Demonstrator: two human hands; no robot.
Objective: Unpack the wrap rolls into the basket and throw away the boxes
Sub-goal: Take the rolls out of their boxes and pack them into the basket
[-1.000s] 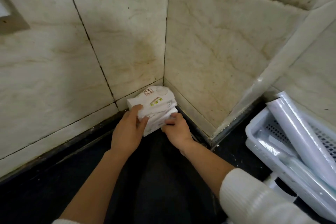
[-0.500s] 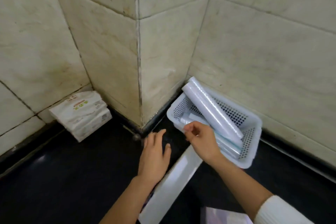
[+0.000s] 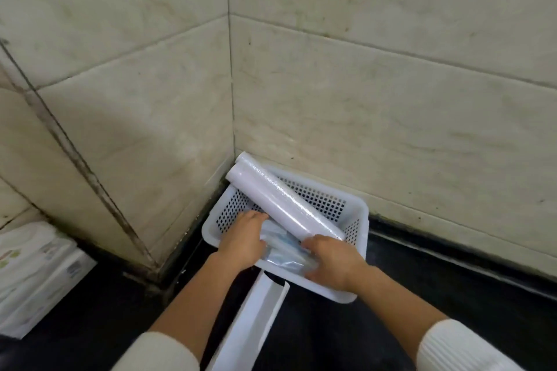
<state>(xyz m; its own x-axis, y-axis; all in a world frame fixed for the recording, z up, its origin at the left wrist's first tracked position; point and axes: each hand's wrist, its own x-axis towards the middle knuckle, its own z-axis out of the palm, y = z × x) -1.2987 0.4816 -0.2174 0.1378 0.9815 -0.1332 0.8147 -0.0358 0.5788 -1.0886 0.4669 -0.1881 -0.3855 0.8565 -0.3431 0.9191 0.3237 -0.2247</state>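
A white perforated plastic basket [image 3: 357,221] sits on the dark counter in the wall corner. A long white wrap roll [image 3: 280,199] lies diagonally across it, its far end over the rim. Beneath it lie smaller clear-wrapped bluish rolls [image 3: 284,251]. My left hand [image 3: 242,239] reaches into the basket from the near left, fingers on the smaller rolls. My right hand [image 3: 333,262] rests on their near end at the basket's front edge. Whether either hand grips them is unclear. A long open white box [image 3: 253,322] lies on the counter between my forearms.
A stack of white tissue packs [image 3: 36,274] stands at the left against the tiled wall. Beige marble tiles enclose the basket on two sides, with a projecting wall corner [image 3: 144,256] between the packs and the basket. Dark counter stretches right of the basket.
Both hands left the tissue packs, moved right and are now inside the basket on the smaller rolls. The view swung right, putting the basket in the centre.
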